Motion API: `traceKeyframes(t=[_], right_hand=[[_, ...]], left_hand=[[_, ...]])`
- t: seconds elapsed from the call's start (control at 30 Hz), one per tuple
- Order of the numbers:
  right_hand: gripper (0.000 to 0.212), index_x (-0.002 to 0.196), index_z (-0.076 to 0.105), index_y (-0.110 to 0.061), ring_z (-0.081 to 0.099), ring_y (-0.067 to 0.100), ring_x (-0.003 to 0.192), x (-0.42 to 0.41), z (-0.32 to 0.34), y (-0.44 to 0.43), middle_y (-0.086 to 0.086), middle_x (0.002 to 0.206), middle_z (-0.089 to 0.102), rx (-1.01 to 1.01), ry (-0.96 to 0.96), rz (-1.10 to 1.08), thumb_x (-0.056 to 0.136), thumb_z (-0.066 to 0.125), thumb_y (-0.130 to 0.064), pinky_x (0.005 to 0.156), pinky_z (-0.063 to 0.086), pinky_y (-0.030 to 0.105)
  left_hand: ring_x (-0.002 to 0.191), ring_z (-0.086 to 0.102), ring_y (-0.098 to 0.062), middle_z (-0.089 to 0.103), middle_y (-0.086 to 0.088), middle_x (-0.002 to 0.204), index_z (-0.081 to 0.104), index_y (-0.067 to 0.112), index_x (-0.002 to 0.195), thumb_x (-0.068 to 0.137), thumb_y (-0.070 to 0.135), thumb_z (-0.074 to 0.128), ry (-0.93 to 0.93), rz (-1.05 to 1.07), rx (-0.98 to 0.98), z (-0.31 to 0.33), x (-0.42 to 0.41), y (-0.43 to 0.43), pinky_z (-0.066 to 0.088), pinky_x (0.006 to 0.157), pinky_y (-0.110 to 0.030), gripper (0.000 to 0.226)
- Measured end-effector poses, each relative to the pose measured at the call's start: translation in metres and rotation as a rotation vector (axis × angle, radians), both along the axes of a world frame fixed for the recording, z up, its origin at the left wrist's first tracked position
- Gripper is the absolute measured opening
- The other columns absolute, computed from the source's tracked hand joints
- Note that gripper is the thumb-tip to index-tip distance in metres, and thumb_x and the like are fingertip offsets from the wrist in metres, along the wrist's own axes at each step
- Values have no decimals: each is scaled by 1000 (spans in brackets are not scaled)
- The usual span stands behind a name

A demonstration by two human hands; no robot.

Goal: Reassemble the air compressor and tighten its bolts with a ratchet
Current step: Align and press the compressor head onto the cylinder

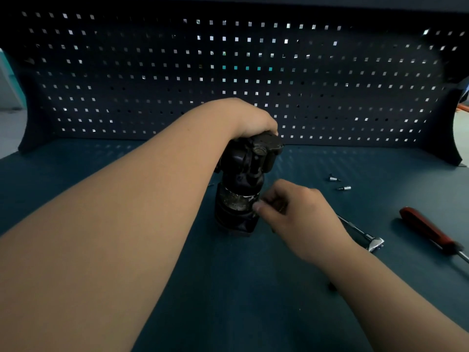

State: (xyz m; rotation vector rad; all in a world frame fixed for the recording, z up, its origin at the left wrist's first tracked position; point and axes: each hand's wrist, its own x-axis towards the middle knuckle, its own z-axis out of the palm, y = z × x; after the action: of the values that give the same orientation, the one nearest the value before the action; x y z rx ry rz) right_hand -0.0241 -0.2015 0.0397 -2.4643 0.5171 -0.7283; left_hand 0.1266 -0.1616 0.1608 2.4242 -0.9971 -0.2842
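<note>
Two hands at work, head view only. Air compressor (241, 179), dark and grimy, stands upright at frame centre on the blue-green bench top (177, 275). Left hand (250, 120) reaches in from lower left and grips the compressor's top block from above, fingers curled over its far side. Right hand (297, 214) sits low at the compressor's right side, fingers curled narrow, thumb tip against the pale metal band; whether it pinches a small part cannot be told. Ratchet (365, 236) lies on the bench just behind the right hand, chrome head toward lower right. Red-handled screwdriver (426, 229) lies at right edge. Two small socket bits (333, 178) lie right of centre. Dark pegboard (228, 72) fills the upper frame.
</note>
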Motion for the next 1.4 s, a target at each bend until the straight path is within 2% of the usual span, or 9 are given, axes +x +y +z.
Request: traceKeyframes(t=[0.13,0.27,0.47,0.67,0.77,0.83,1.03,1.23,1.4], right_hand=[[26,76,46,-32,56,17,68,1,1,2,-12,64,56,-219,132,-15,86,60,-52,57,41,29],[25,87,58,-30,60,15,74,2,7,-3,-11,81,65,-163,210,24,86,54,-55,66,51,33],[23,82,47,-28,54,23,71,5,11,4,-7,74,54,-301,278,-10,91,49,-49,58,39,31],[32,78,36,-24,35,19,55,9,12,15,-8,64,34,-443,318,-73,94,45,-51,44,19,27],[39,71,33,-24,31,14,51,11,12,12,-7,63,35,-430,312,-98,92,46,-54,44,18,26],[40,73,38,-24,39,20,55,11,10,10,-8,63,38,-417,301,-93,90,48,-59,45,20,26],[35,91,51,-28,58,22,75,2,13,4,-8,80,60,-385,291,-47,86,47,-62,55,36,30],[23,92,55,-21,55,25,70,7,11,13,-3,79,58,-317,250,-70,92,47,-43,53,35,30],[31,83,45,-23,40,22,56,9,6,15,-8,62,38,-437,260,-135,94,43,-52,44,19,26]], left_hand=[[37,53,-8,56,6,65,57,24,65,79,48,67,13,-14,-1,0,0,-1,36,36,-16,29],[51,54,-10,57,7,71,58,25,71,74,51,70,-8,10,-10,-2,3,-2,36,45,-21,29],[23,46,-4,54,3,61,54,21,63,84,42,64,33,-66,12,1,0,0,31,24,-12,32],[34,56,-10,57,4,40,55,16,65,96,37,53,28,-135,154,13,-6,0,43,38,-15,37],[56,61,-18,65,-2,56,60,13,72,98,33,50,41,-125,197,16,-8,-5,49,59,-22,34],[66,63,-23,68,-8,73,64,10,78,97,30,49,80,-115,222,14,-9,-9,51,69,-29,31],[68,63,-28,68,-11,76,70,11,75,91,29,50,152,-86,160,4,-2,-13,53,69,-33,31],[63,60,-25,64,-10,70,67,11,69,92,27,49,149,-93,147,3,0,-14,51,63,-30,33],[64,60,-26,65,-10,71,69,12,69,91,28,49,165,-88,158,3,-1,-12,51,62,-29,34]])
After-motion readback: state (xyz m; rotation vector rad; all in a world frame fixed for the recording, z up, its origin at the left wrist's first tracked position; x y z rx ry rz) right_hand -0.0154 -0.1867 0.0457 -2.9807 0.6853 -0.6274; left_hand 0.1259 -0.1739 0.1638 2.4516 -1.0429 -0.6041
